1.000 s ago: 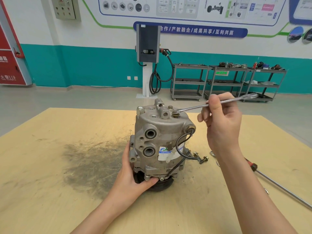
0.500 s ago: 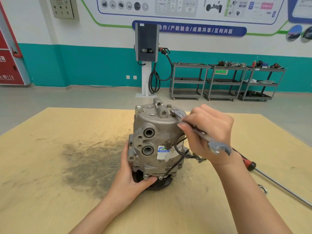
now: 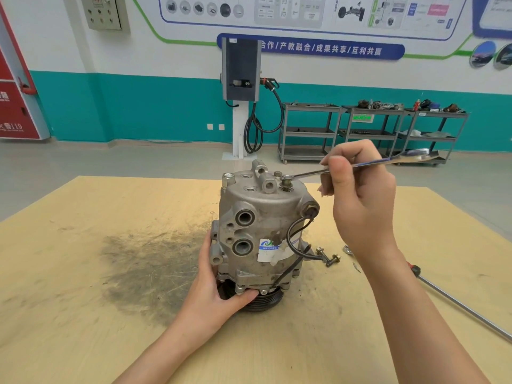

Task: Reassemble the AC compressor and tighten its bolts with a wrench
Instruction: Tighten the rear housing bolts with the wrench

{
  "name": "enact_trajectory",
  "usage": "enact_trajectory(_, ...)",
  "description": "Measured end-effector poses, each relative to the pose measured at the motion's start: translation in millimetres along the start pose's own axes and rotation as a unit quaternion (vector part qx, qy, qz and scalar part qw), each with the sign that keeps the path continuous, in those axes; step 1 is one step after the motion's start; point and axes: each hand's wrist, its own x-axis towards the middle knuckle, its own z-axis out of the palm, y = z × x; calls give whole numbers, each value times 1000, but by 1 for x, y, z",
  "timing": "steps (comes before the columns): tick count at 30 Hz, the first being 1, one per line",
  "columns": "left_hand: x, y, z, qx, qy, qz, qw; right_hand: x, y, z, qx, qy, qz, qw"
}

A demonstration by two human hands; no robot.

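A grey metal AC compressor (image 3: 263, 225) stands upright on its black pulley in the middle of the wooden table (image 3: 83, 273). My left hand (image 3: 213, 286) grips its lower left side near the pulley. My right hand (image 3: 360, 200) pinches a slim silver wrench (image 3: 368, 162) by the shaft. The wrench's ring end sits on a bolt (image 3: 286, 182) on the compressor's top face, and its handle points away to the right. Another bolt head (image 3: 278, 173) stands just behind it.
Two loose bolts (image 3: 328, 257) lie on the table right of the compressor, with a small metal part (image 3: 347, 249) beside them. A long screwdriver (image 3: 457, 300) with a red collar lies at the right. A dark grease stain (image 3: 155, 270) covers the table's left middle.
Half a second ago my right hand had swung the wrench handle toward me, low over the compressor's right side. Now the handle points away to the right again, the ring still on the top bolt.
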Motion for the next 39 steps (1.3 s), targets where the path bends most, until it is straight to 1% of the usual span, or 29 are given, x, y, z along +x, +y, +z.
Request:
enact_trajectory(3, 0, -1, 0, 0, 2, -2, 1000, 2, -2, 1, 7, -9, 20, 1000)
enact_trajectory(6, 1, -3, 0, -3, -1, 1, 1000, 4, -2, 0, 53, 26, 63, 996)
enact_trajectory(8, 1, -4, 0, -3, -3, 4, 1000, 6, 0, -2, 107, 51, 116, 986)
enact_trajectory(10, 1, -4, -1, -2, -3, 4, 1000, 8, 4, -6, 179, 64, 197, 962)
enact_trajectory(12, 0, -3, 0, -5, -3, 2, 1000, 9, 10, -10, 261, 62, 287, 920)
enact_trajectory(14, 0, -2, 1, -9, -1, -3, 1000, 9, 15, -11, 313, 56, 360, 877)
enact_trajectory(17, 0, -2, 1, -7, 1, -4, 1000, 8, 19, -10, 350, 38, 416, 839)
enact_trajectory(19, 0, -2, 0, -7, -1, -2, 1000, 8, 20, -8, 362, 29, 430, 826)
enact_trajectory(21, 0, -1, 0, -8, -3, 0, 1000, 7, 20, -6, 369, 23, 435, 821)
enact_trajectory(32, -1, 4, 0, 2, -1, -11, 1000, 4, 25, -3, 373, 36, 405, 834)
enact_trajectory(39, -1, 3, 0, 4, -2, -11, 1000, 1, 30, 3, 405, 61, 392, 824)
